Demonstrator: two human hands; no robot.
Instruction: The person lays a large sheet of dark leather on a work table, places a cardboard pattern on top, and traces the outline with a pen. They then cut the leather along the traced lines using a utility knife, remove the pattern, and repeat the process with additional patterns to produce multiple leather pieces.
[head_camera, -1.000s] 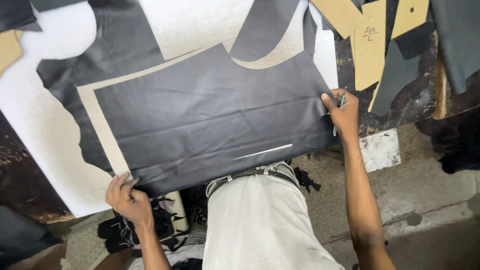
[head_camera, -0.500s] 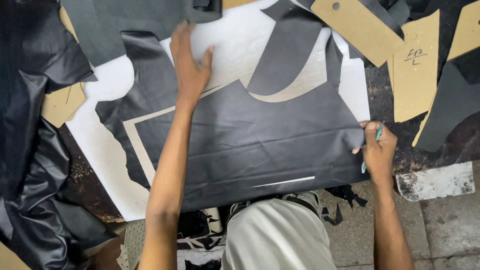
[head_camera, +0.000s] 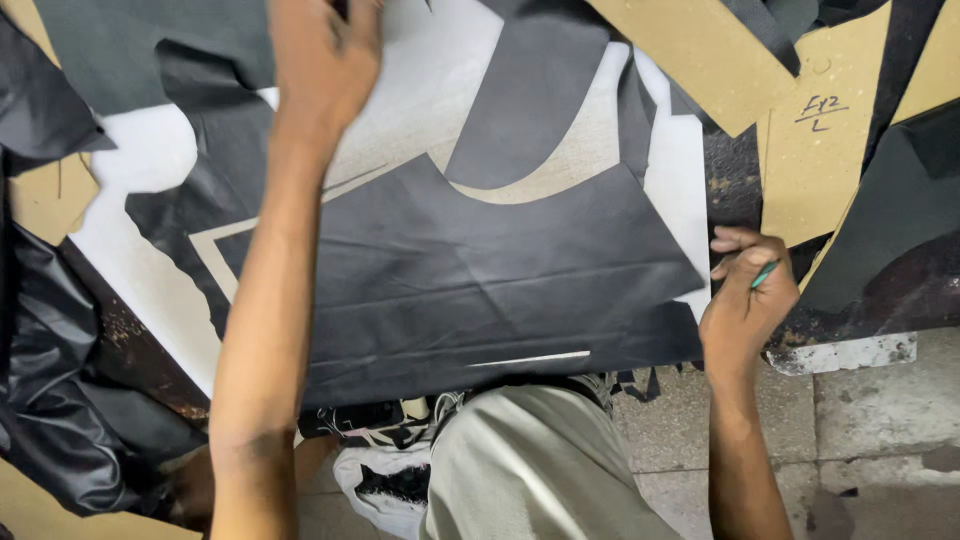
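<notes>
I am reaching my left hand up to the top of the frame, over the dark sheets lying at the far side of the desk; its fingers are running past the upper edge, so I cannot tell whether they are open or closed on anything. My right hand is resting at the right edge of the large black leather piece, fingers curled shut around a green marking pen, its tip pointing up and right.

The black leather piece is lying flat in the middle of the frame, over a tan cardboard pattern whose border is showing along its left side. A curved neckline shape is already cut into its upper edge, and a short pale line is showing near its lower edge. A curved black offcut is lying just above the neckline on the white sheet. More tan cardboard patterns are lying at the upper right. Judging from this, one piece looks cut out, while uncut dark material is crumpled at the lower left.
</notes>
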